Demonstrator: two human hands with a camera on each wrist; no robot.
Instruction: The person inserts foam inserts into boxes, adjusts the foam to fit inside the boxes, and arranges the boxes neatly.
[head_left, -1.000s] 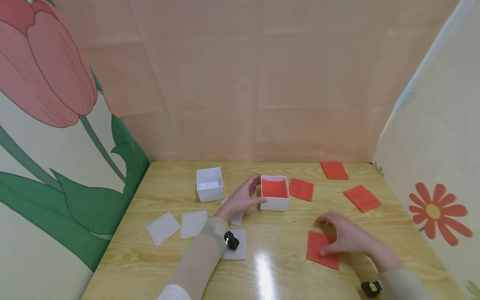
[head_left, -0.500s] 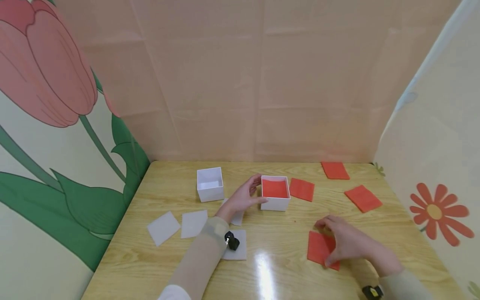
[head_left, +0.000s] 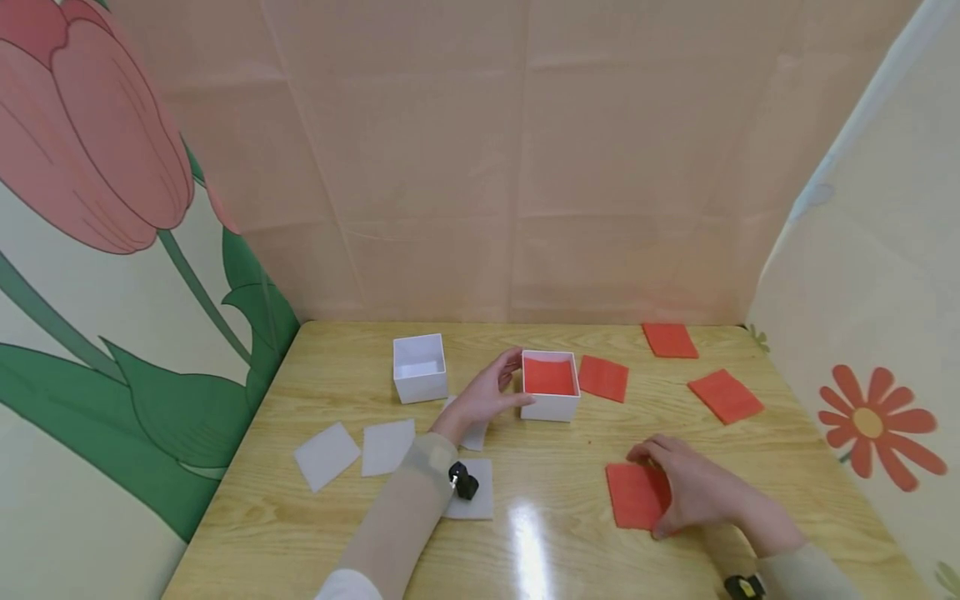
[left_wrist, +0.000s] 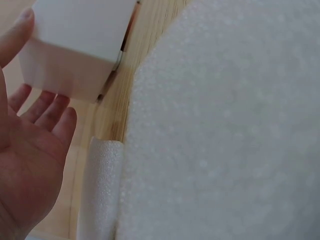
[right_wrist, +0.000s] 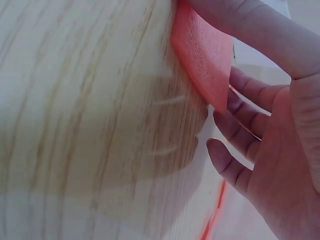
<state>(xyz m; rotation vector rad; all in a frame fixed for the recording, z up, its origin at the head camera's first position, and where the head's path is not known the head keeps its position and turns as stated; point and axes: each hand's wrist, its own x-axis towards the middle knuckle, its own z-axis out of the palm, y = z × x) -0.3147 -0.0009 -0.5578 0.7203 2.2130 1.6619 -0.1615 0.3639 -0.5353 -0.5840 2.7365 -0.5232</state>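
My left hand [head_left: 486, 402] holds a white box [head_left: 551, 408] by its left side, thumb at the front and fingers toward the back. Red foam fills the top of that box. In the left wrist view, the thumb and fingertips meet the box's pale walls [left_wrist: 75, 30]. On the right, my right hand [head_left: 701, 490] grips a red foam square [head_left: 633, 498] by its edges, thumb at the near edge and fingers at the far one. The right wrist view shows the square [right_wrist: 212, 55] between thumb and fingers, close over the wood.
A second white box [head_left: 420, 387], with a bare inside, stands left of the first. Several white foam squares [head_left: 387, 448] lie at the left, some partly under the left arm. More red squares [head_left: 725, 397] lie along the back right of the wooden table [head_left: 570, 550].
My right thumb has slid to the near edge of the red foam square, and the square has turned and shifted slightly left. The left hand and its box stay put.
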